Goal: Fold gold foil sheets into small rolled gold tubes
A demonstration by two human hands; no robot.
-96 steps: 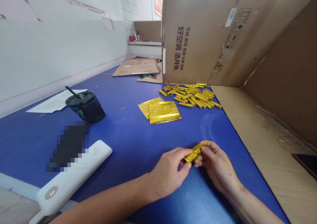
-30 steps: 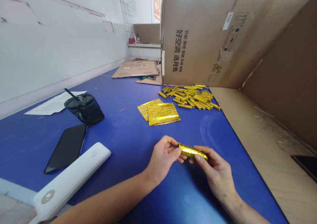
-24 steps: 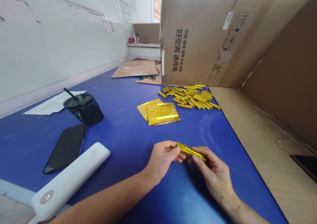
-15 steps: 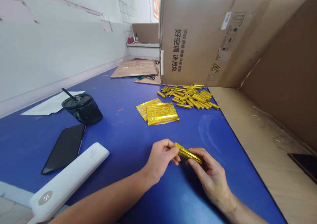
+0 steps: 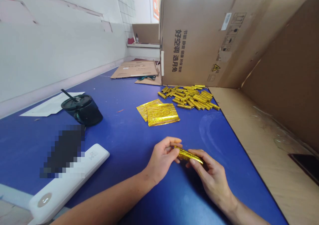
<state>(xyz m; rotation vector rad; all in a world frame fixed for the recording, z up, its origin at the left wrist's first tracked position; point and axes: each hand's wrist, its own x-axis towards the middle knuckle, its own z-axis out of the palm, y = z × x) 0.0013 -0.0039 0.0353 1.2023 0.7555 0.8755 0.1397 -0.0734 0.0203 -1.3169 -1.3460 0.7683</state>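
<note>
A slim roll of gold foil (image 5: pixel 188 155) is pinched between my left hand (image 5: pixel 161 159) and my right hand (image 5: pixel 211 175). My left fingers hold its left end, and my right thumb and fingers press along its right half. Farther up the blue table, a loose heap of several small gold foil rolls (image 5: pixel 189 97) lies against a cardboard box. Just left of the heap, flat gold foil sheets (image 5: pixel 163 114) overlap a second sheet (image 5: pixel 142 110). Neither hand touches the heap or the sheets.
The blue table (image 5: pixel 119 135) ends at a cardboard sheet (image 5: pixel 261 145) on the right. On it lie a dark cup with a straw (image 5: pixel 82 110), a pixelated phone (image 5: pixel 62 151), a white power bank (image 5: pixel 69 180), white paper (image 5: pixel 50 105) and flattened cardboard (image 5: pixel 134 69).
The foil roll has turned in my fingers, from a steeper slant to nearly level, and looks slimmer. My hands stay close together. The view has drifted slightly, shifting the table items left.
</note>
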